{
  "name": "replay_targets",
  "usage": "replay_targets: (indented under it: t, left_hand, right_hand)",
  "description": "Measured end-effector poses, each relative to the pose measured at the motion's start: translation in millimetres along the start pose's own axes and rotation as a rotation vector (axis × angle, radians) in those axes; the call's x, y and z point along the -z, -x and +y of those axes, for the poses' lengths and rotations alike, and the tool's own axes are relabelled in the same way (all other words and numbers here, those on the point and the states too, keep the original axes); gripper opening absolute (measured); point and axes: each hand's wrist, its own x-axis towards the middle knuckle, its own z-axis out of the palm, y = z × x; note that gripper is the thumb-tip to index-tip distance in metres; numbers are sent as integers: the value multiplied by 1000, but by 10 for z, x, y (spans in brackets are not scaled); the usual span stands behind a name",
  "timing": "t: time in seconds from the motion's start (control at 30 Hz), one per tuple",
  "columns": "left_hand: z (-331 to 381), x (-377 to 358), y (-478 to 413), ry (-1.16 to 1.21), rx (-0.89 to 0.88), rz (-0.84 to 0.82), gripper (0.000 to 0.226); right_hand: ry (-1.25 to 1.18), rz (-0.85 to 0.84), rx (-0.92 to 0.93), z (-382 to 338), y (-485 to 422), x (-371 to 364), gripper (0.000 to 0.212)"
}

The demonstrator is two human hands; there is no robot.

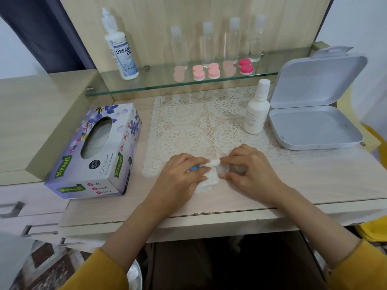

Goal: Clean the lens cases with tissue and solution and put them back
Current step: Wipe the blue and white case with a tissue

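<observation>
In the head view, your left hand (184, 174) is curled round a wad of tissue (207, 181) and a blue cap (193, 168). The tissue touches the clear lens case (223, 169), which your right hand (249, 167) pinches low over the lace mat (199, 122), near the front edge of the bench (314, 185). This looks like the wiping step. The case is small and probably wet, so if you press hard it may slip from the pinch. The cap shares a grip with the tissue and could drop off the edge.
</observation>
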Motion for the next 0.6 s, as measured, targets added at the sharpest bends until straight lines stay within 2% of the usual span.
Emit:
replay_targets:
  t: [0.23, 0.47, 0.6]
  left_hand:
    - [-19, 1, 11, -81, 17, 43, 22]
    - [-15, 0, -34, 36, 63, 44, 17]
    - [4, -12, -39, 25, 80, 35, 16]
  right_hand:
    - [-2, 13, 15, 30, 6, -24, 27]
    - [-19, 11, 28, 32, 14, -24, 27]
    - [-38, 12, 16, 38, -1, -25, 28]
